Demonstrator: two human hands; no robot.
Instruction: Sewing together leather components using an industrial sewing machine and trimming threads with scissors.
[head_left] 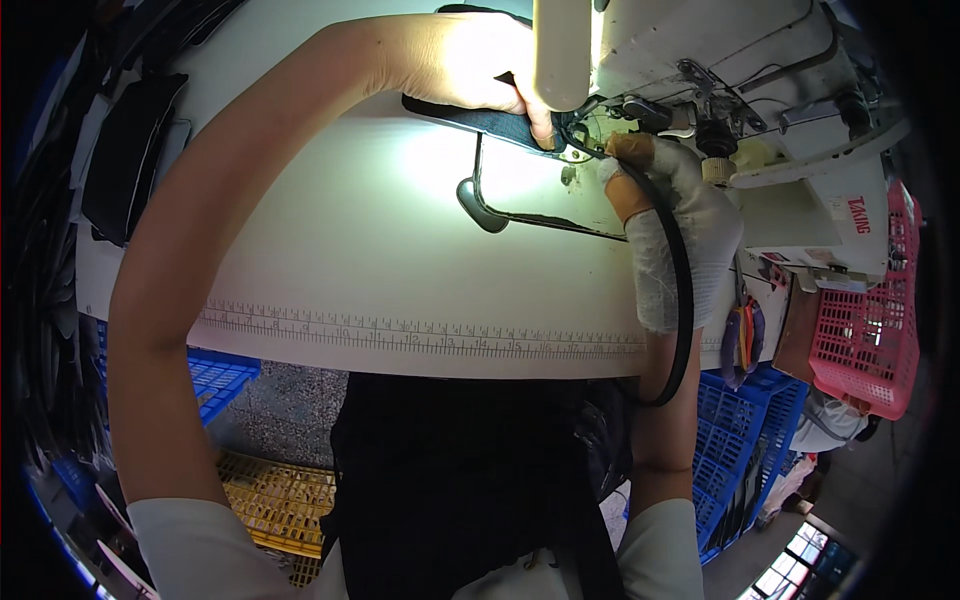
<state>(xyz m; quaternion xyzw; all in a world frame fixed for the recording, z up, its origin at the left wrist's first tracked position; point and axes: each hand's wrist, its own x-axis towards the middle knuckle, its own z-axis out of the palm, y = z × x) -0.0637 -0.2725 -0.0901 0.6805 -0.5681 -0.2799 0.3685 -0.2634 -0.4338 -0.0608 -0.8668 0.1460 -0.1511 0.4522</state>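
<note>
A sewing machine (pixel 840 215) stands at the far right, its presser foot area brightly lit. My left hand (pixel 485 65) reaches over the table and grips a dark padded fabric piece (pixel 500 124), a finger pressed on it close to the needle. My right hand (pixel 685 205), in a white glove with bare fingertips, is closed at the near side of the needle, pinching a black strip (pixel 685 290). The strip runs from the needle area across this hand and hangs in a loop past the table edge. Glare partly washes out the left fingers.
A ruler scale (pixel 440 337) lines the near edge of the white table (pixel 330 240). Thread snips (pixel 743 335) lie at its right, by a pink basket (pixel 865 330) and blue crates (pixel 735 440). Black pieces (pixel 132 155) are stacked at left; a yellow crate (pixel 275 500) sits below.
</note>
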